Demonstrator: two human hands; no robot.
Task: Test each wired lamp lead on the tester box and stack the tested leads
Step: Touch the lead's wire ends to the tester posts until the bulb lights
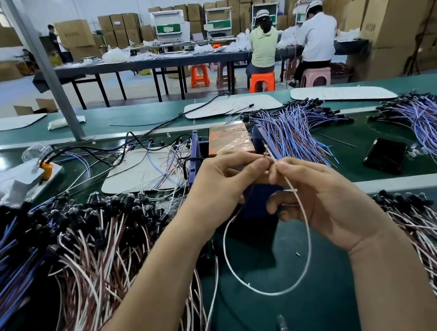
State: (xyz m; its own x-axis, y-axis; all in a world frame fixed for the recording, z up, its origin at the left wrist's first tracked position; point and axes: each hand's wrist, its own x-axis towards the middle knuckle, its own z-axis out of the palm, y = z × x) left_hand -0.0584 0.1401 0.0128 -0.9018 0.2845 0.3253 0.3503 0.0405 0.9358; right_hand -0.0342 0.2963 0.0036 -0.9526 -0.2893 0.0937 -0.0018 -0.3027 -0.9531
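Lead (pixel 308 236) under test is at centre, on the near side of the tester box (pixel 229 139), with its white wire hanging in a slack loop. Left hand (pixel 222 181) pinches 1 wire end between thumb and forefinger. Right hand (pixel 324 198) pinches the white wire just beside it. Contact with the box cannot be confirmed. Risk: the 2 ends could touch each other or slip, giving a false reading. The loop could snag the left pile (pixel 89 251).
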